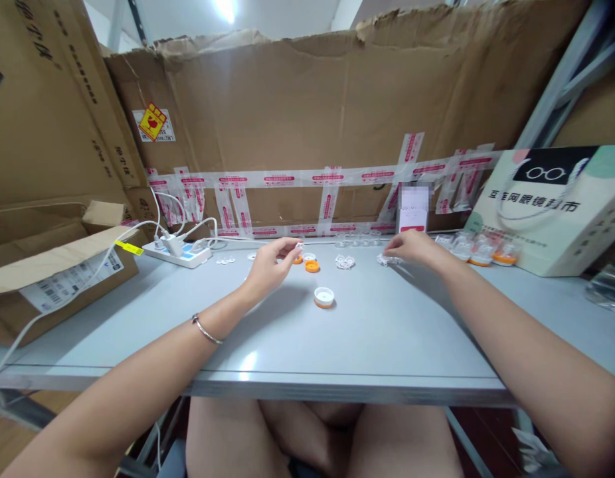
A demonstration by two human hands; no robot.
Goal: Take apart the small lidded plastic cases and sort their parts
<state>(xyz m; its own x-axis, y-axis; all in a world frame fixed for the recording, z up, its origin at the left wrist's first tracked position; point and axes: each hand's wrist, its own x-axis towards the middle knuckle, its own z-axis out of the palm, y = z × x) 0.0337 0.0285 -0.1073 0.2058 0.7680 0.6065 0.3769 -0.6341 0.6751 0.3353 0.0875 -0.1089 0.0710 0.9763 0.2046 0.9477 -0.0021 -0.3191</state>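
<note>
My left hand (271,267) is raised over the table, thumb and fingers pinched on a small white plastic part (300,246). My right hand (412,248) reaches to a small pile of white parts (387,260), fingertips closed down at it; what they grip, if anything, is hidden. Between the hands lies another heap of white ring-like parts (345,262). A round white piece with an orange base (324,297) sits alone at mid-table. Just beyond my left fingertips are orange round pieces (312,266) and a white ring (309,257).
Clear cups (357,239) line the table's back. Clear-and-orange assemblies (481,251) stand by a paper bag (541,212) at right. A phone (413,211) leans against cardboard (297,119). At left are a power strip (180,253), white discs (225,261) and an open carton (63,265).
</note>
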